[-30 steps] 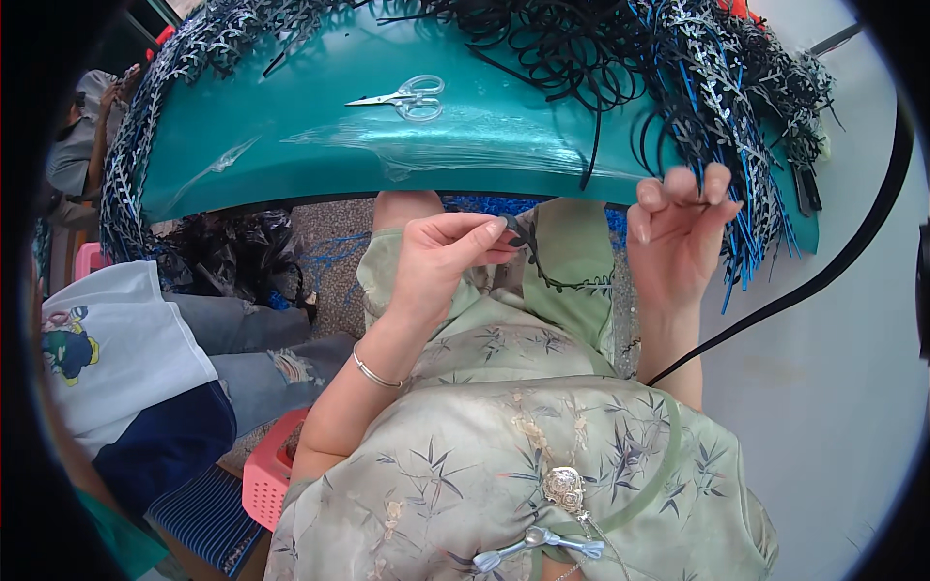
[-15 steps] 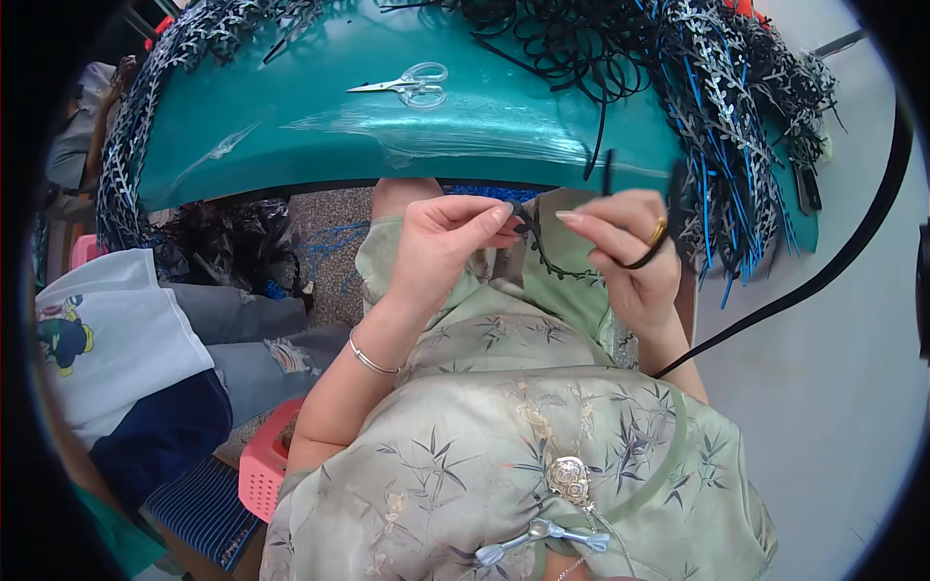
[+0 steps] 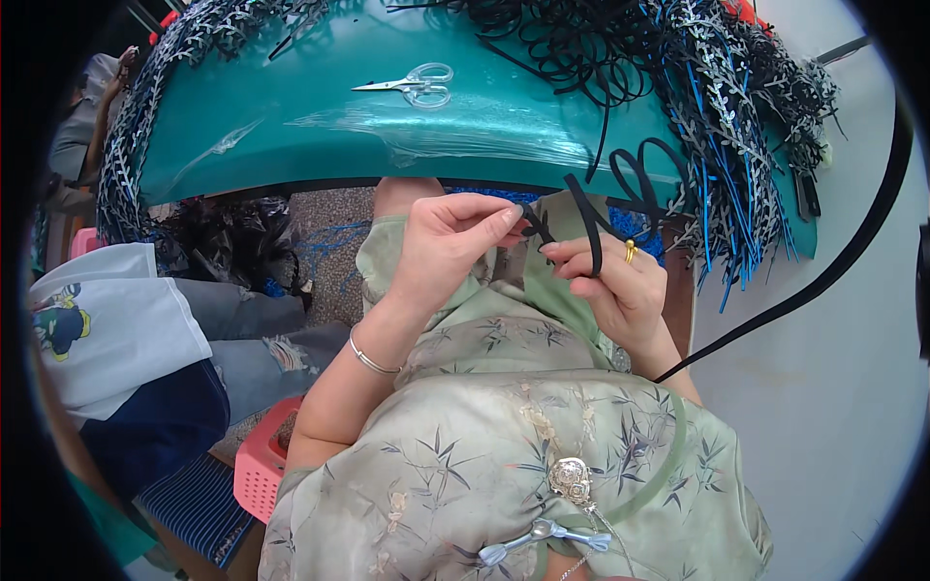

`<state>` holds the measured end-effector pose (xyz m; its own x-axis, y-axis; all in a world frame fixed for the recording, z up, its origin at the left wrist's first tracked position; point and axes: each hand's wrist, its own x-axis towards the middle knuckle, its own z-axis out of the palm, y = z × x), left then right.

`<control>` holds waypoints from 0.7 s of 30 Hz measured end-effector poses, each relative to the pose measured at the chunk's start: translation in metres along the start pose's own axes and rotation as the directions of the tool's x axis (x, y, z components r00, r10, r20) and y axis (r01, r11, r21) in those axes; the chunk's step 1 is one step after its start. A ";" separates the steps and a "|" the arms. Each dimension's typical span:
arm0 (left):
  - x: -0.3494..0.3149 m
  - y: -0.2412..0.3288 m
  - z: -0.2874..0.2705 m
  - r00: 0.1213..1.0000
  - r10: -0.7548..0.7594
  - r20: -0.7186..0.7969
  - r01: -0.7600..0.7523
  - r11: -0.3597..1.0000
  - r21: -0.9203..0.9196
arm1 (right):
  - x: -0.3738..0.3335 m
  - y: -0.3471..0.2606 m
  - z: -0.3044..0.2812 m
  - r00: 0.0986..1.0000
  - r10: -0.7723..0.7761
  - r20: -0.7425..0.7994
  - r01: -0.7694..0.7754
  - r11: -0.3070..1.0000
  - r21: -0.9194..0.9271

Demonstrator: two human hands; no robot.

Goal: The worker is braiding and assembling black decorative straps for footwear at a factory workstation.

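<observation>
A: Nearest thing?
B: Your left hand (image 3: 436, 242) pinches a dark leafy strand (image 3: 535, 225) above your lap (image 3: 494, 334); your right hand (image 3: 620, 290), just beside, grips looped black ribbon (image 3: 593, 237).
A: How far along?
B: Unfinished, I'd judge; whether they're joined, can't tell. Beyond, on your worktop (image 3: 242, 97): scissors (image 3: 392, 85) lying free, a black tangle (image 3: 572, 39) remaining, silvery-blue bundle (image 3: 717, 107) draped right.

Right hand (image 3: 615, 286) has moved left from near the bench's (image 3: 291, 92) near right corner to just beside the left hand (image 3: 431, 247); black ribbon (image 3: 582, 206) now loops from the right fingers (image 3: 620, 273) across the near edge.
</observation>
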<state>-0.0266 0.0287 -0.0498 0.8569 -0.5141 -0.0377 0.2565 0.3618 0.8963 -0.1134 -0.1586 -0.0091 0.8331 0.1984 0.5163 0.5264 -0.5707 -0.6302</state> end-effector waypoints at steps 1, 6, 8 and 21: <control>0.000 0.000 0.000 1.000 0.002 0.001 -0.002 1.000 0.008 | 0.000 0.000 0.000 1.000 -0.002 -0.005 0.002 1.000 -0.001; -0.002 0.001 0.001 1.000 0.027 0.004 -0.027 0.999 0.043 | 0.002 -0.003 -0.003 1.000 0.003 -0.028 -0.004 1.000 -0.018; -0.001 0.001 0.002 0.999 0.041 0.013 -0.041 0.998 0.042 | 0.004 -0.001 -0.003 0.999 -0.007 -0.034 0.006 1.000 -0.020; -0.001 0.005 0.006 0.999 0.035 0.019 -0.036 0.996 0.082 | 0.004 0.001 -0.004 0.999 -0.025 -0.022 0.025 0.999 -0.020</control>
<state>-0.0285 0.0265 -0.0429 0.8568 -0.5157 0.0015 0.1878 0.3148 0.9304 -0.1101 -0.1617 -0.0047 0.8155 0.1951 0.5449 0.5435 -0.5817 -0.6051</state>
